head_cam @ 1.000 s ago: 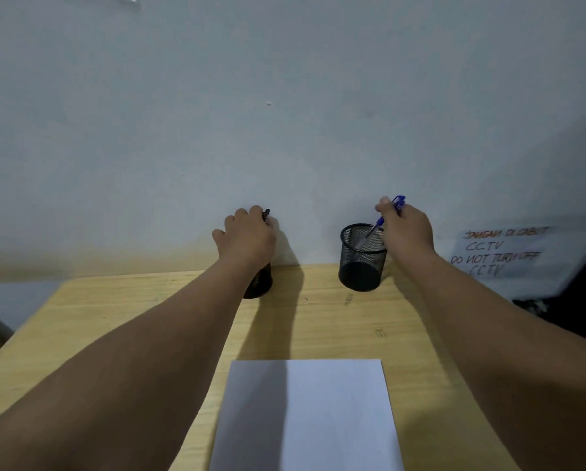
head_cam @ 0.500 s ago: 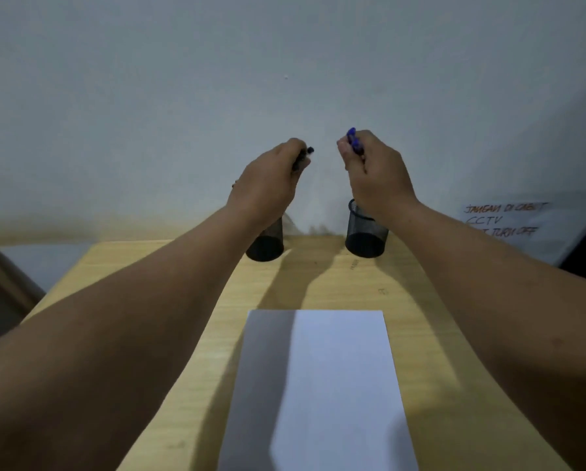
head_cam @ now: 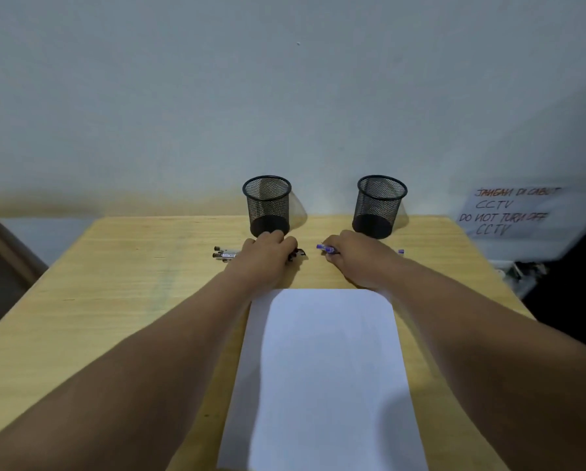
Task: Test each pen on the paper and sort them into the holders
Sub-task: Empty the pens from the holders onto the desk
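Note:
Two black mesh holders stand at the table's far edge, the left holder (head_cam: pixel 267 205) and the right holder (head_cam: pixel 380 206), both looking empty. My left hand (head_cam: pixel 268 253) lies on a bunch of black pens (head_cam: pixel 224 252) on the table in front of the left holder, fingers curled over them. My right hand (head_cam: pixel 347 254) covers blue pens (head_cam: pixel 325 248) in front of the right holder, fingers curled round them. A blank white sheet of paper (head_cam: pixel 322 375) lies between my forearms.
The wooden table (head_cam: pixel 121 287) meets a pale wall. A handwritten CCTV notice (head_cam: pixel 509 212) hangs at the right. A dark chair part (head_cam: pixel 3 266) shows at the left edge.
Both hands have come down from above the holders to the table, bringing the pens out. The pens now lie on the table under my hands.

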